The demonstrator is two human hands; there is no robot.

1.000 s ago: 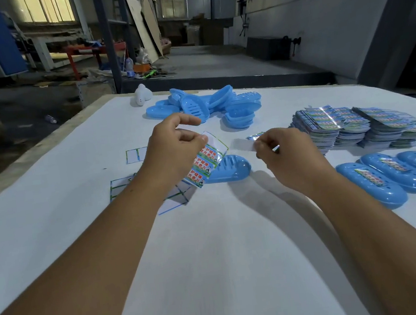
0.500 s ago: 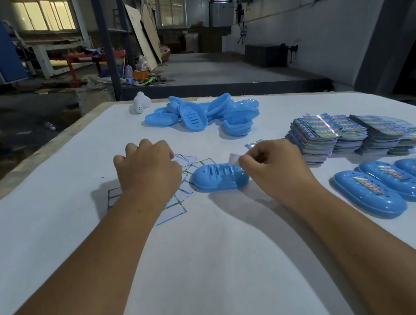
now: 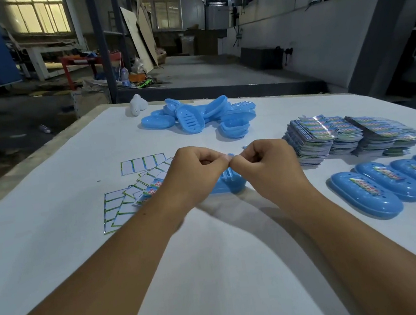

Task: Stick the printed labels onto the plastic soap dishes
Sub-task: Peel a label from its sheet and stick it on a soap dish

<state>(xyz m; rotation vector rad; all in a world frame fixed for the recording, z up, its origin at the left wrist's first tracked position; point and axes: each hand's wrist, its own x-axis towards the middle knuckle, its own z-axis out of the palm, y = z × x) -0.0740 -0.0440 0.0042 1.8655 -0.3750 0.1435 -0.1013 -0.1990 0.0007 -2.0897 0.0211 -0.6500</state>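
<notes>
The left hand (image 3: 198,170), which a second ago held a sheet of printed labels and half a second ago was resting knuckles-down on the used backing sheets (image 3: 118,207), has been brought across to meet the right hand (image 3: 262,162) above the blue soap dish (image 3: 227,183). Both grips are now curled, fingertips touching at the middle, directly over the dish. From this it is judged that a peeled label is being stretched between the two hands and lowered onto the dish, so the sticking step is about to be done.

The label itself cannot be made out; it is hidden behind the fingers, so what each grip pinches cannot be told with certainty. Most of the dish is covered by the hands, and only its near edge and part of its ribbed top are seen on the counter (image 3: 216,274). Finished dishes (image 3: 368,195) with labels lie at the right, cut off by the frame edge; unlabelled dishes (image 3: 196,116) are piled further back, beside stacks of label sheets (image 3: 343,135)
</notes>
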